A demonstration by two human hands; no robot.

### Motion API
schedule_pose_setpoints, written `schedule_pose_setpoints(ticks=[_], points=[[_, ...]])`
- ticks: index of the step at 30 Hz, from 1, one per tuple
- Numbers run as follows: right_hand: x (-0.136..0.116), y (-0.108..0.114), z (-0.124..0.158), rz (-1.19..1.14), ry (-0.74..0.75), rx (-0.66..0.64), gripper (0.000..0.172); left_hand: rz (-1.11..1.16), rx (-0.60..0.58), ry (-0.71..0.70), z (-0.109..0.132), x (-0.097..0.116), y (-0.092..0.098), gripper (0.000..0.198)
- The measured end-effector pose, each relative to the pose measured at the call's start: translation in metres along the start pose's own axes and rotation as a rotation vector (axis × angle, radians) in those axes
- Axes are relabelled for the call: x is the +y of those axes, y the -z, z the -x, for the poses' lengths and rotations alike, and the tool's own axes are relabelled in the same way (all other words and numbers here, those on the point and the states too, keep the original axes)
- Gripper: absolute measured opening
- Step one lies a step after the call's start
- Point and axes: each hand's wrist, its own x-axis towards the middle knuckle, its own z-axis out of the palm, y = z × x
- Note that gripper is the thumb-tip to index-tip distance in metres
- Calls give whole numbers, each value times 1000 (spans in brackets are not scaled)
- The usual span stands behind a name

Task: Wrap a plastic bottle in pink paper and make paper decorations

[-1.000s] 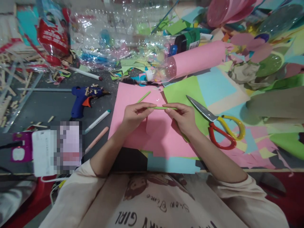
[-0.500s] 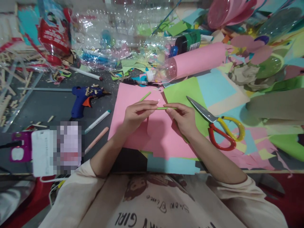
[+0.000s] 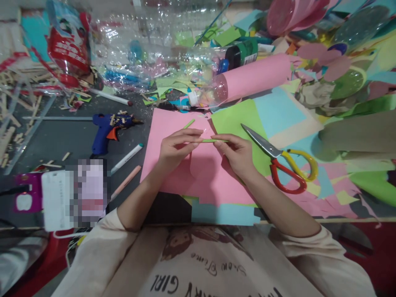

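Between my two hands runs a thin green paper roll (image 3: 210, 140), held level over a pink paper sheet (image 3: 173, 177). My left hand (image 3: 177, 150) pinches its left end, and my right hand (image 3: 236, 152) pinches the right part with thumb and fingers. Just beyond my left fingers, a second short green roll (image 3: 189, 123) lies on the pink sheet. A lime green sheet (image 3: 235, 115) lies under and behind my right hand. To the right of that hand, scissors (image 3: 276, 154) with one red and one yellow handle rest on paper, blades apart.
A blue glue gun (image 3: 102, 132) lies at left, near a teal-capped marker (image 3: 128, 158) and a peach marker (image 3: 126, 181). Behind the sheets lies a bottle wrapped in pink paper (image 3: 256, 78). Clear plastic bottles (image 3: 123, 45) and paper scraps (image 3: 334, 185) crowd the back and right.
Both hands keep nearly the same pose on the green roll. The whole view has shifted very slightly; nothing else has visibly moved.
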Motion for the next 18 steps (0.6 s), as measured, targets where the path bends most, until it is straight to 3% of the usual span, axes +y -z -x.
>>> schedule_pose_setpoints(ticks=[12,18], points=[[-3,-1,2,-20,42,9,10,123,-14,2,2,-4,0,8],[-2,-2,3,-68,79,38,6,66,-29,-19,2,-3,1,7]])
